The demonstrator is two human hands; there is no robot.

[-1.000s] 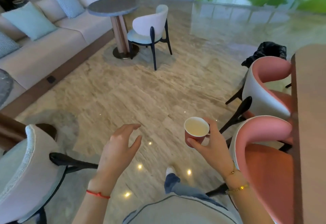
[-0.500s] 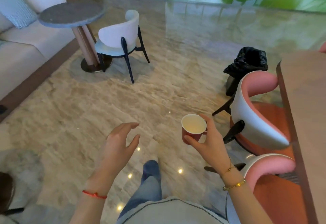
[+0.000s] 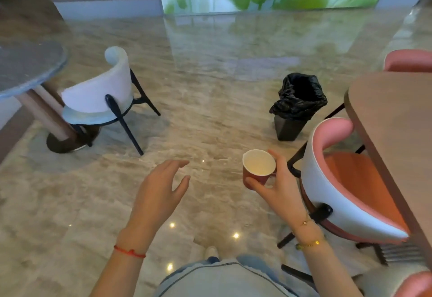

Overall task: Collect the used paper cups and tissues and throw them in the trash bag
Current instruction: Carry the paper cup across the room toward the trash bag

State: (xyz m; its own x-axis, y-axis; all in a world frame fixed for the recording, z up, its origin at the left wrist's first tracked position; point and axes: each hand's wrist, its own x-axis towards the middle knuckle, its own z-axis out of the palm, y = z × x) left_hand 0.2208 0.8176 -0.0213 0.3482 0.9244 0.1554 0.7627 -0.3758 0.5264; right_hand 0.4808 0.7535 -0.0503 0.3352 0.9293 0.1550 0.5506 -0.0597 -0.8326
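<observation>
— Polished beige marble floor [image 3: 210, 114] is filling most of the view, with a black bin lined with a crinkled black plastic trash bag [image 3: 298, 100] standing on it, ahead and slightly to the right.

— What are the hands doing?

— The right hand [image 3: 278, 191] is gripping a small red paper cup with a white inside [image 3: 258, 167], thumb below and fingers curled around its side. The cup is staying upright, in the air, well apart from the bag. The left hand [image 3: 161, 191] is hanging half open, fingers spread, and it is holding nothing.

— How far is the task going?

— I am judging it as midway for this cup: it is collected but not yet thrown away. I am seeing no tissues anywhere.

— And the counts?

— I am counting one cup, one trash bag, one white chair [image 3: 102, 95], three pink chairs partly visible, the nearest one [image 3: 339, 179] just beside the cup, one round grey table [image 3: 25, 67] and one brown table [image 3: 395, 119].
</observation>
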